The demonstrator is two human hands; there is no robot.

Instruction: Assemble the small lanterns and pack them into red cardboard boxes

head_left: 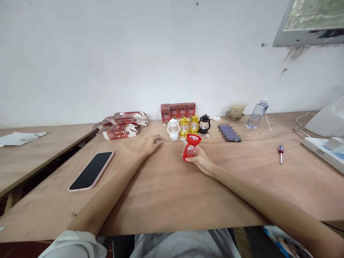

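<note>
My right hand point(202, 161) grips a small red toy lantern point(191, 148) with a clear globe, held upside down just above the table. Its round base faces up and shows a pale inside with dark spots. My left hand point(152, 144) is low over the wood, with fingers bent together at a tiny shiny bit; what it is I cannot make out. Beyond the hands stand a white lantern point(173, 129), two gold lanterns point(184, 127) and a black lantern point(204, 124). Small silvery pieces point(206, 136) lie by their bases.
Several red boxes point(178, 111) stand against the wall, with flattened boxes point(120, 130) to their left. A pink-edged phone point(91, 171) lies at left, another phone point(229, 132) at right. Further right are a cup point(237, 108), a bottle point(257, 114), a screwdriver point(281, 153) and a power strip point(324, 152).
</note>
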